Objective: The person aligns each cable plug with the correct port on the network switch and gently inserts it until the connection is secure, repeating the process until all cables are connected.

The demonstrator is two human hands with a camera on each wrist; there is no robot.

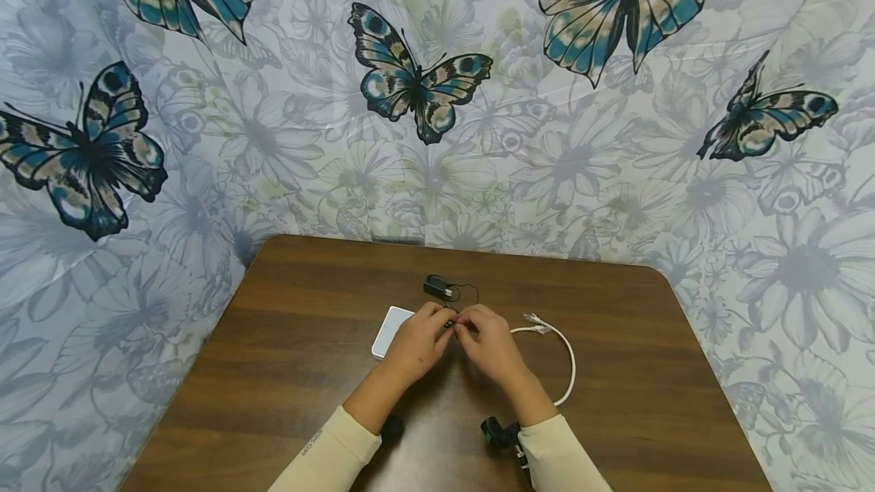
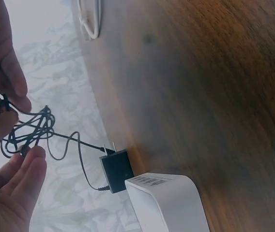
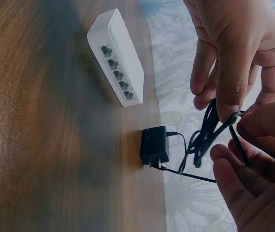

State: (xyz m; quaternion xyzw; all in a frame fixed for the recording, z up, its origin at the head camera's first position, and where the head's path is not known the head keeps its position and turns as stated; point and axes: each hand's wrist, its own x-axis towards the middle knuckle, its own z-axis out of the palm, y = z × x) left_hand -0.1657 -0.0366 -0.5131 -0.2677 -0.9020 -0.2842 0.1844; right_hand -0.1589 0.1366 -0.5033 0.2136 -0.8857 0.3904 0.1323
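Note:
Both hands meet over the middle of the table, holding a thin black cable (image 2: 40,126) bunched in loose loops. My left hand (image 1: 417,342) pinches one part of the bundle between thumb and fingers. The right hand (image 1: 495,346) grips a strand right beside it, with the fingertips of the two hands nearly touching. From the bundle the cable runs to a black power adapter (image 3: 155,145), which lies on the table just beyond the hands with its metal prongs showing. A white network switch (image 3: 123,58) with several ports sits to the left of the left hand.
A white network cable (image 1: 573,363) with clear plugs curves on the wooden table (image 1: 294,370) to the right of the right hand. Behind the table's far edge hangs a cloth (image 1: 273,135) printed with butterflies and flowers.

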